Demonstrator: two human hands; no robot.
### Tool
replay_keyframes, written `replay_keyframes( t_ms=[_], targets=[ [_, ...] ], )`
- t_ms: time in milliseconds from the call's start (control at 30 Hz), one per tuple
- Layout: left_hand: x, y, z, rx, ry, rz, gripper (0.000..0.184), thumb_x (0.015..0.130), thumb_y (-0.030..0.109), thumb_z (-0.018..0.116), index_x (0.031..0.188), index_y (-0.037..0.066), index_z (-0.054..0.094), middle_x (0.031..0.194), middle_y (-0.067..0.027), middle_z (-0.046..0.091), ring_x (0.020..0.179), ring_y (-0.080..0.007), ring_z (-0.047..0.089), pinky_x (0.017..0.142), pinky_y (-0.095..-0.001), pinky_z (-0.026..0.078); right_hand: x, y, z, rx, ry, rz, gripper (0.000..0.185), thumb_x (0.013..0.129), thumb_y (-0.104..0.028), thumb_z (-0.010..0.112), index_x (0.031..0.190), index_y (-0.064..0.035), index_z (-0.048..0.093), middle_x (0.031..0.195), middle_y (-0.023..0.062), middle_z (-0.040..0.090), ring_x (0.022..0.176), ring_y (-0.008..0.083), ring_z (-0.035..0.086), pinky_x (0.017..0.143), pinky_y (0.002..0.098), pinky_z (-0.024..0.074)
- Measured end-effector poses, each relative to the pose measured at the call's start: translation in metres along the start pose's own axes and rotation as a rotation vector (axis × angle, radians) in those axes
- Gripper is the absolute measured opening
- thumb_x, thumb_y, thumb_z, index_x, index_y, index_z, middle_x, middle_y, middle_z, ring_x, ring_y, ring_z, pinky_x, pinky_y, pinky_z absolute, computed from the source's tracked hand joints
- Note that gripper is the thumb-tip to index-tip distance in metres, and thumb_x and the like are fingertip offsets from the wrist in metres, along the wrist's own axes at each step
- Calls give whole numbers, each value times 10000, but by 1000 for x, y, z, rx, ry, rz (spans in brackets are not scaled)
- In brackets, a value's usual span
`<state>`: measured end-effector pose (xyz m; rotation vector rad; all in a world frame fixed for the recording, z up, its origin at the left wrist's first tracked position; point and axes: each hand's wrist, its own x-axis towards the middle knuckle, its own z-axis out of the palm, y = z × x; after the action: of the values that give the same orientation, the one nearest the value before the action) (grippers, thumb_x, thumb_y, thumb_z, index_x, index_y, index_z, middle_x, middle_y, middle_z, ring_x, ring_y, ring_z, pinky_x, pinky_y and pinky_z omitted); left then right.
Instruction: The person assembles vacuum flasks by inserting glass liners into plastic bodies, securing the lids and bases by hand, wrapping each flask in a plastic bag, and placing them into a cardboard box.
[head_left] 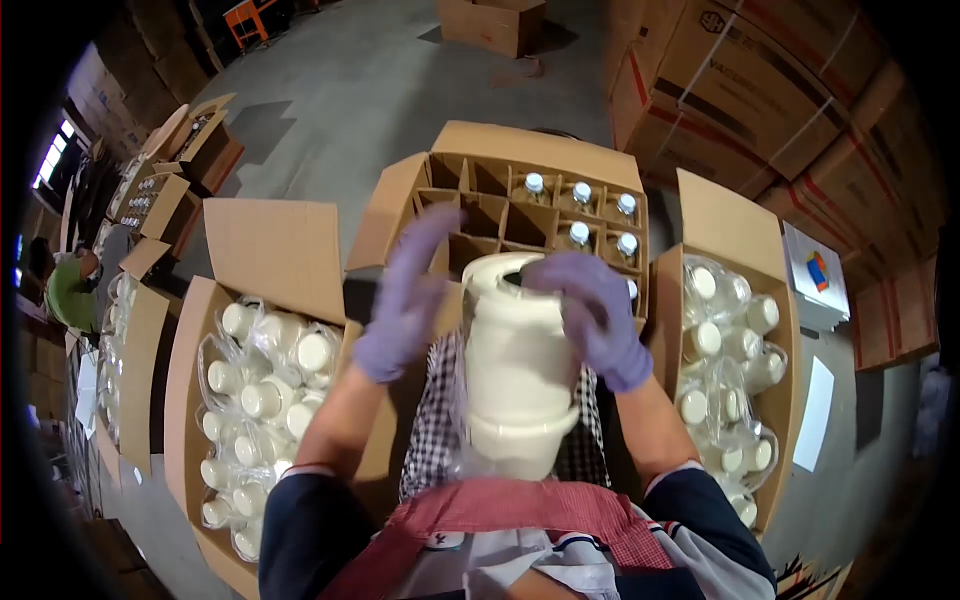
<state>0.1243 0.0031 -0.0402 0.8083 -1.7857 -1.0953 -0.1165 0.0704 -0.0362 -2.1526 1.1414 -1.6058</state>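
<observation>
A large cream flask body (520, 370) stands nearly upright in front of me, over the checked cloth on my lap. There is a dark round opening at its top, and clear plastic film clings to its left side. My right hand (600, 315), in a purple glove, has bent fingers on the flask's upper rim beside the opening. To the left of the flask, my left hand (405, 295), also gloved, is raised with its fingers spread and blurred, holding nothing. Just beyond is a divided carton (540, 145) with several clear bottles (580, 235) in its right-hand compartments.
An open carton (190, 400) on the left and another (785, 430) on the right hold cream-capped containers in plastic bags. Large strapped cartons (740, 90) are stacked at the back right. At far left, a person in green (70, 290) is near more cartons.
</observation>
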Motion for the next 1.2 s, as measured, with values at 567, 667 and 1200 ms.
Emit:
replay_keyframes(
  t_ms=[567,667,1200],
  targets=[
    [124,-53,80,-588,-540,86,608,910,423,559,1324,-17,489,1329,-228,555,1238,-408,549,1124,-467,385,19,125,-67,106,-204,173,653,993,-528,384,1182,37,653,1245,216,633,1230,408,561,1086,453,393],
    [138,-20,89,-275,-521,632,531,869,516,557,1162,90,682,1339,-204,556,1251,-420,532,1068,-637,323,-1,174,-61,-95,42,413,608,964,-518,479,1176,25,650,1238,196,633,1190,386,579,1064,460,408],
    [300,-354,218,1040,-506,-164,515,840,385,670,1272,136,542,1217,-169,571,1157,-339,585,970,-468,467,-142,337,-49,335,375,894,429,1036,-298,441,1345,-9,509,1259,107,620,1097,204,613,953,346,506]
  ],
)
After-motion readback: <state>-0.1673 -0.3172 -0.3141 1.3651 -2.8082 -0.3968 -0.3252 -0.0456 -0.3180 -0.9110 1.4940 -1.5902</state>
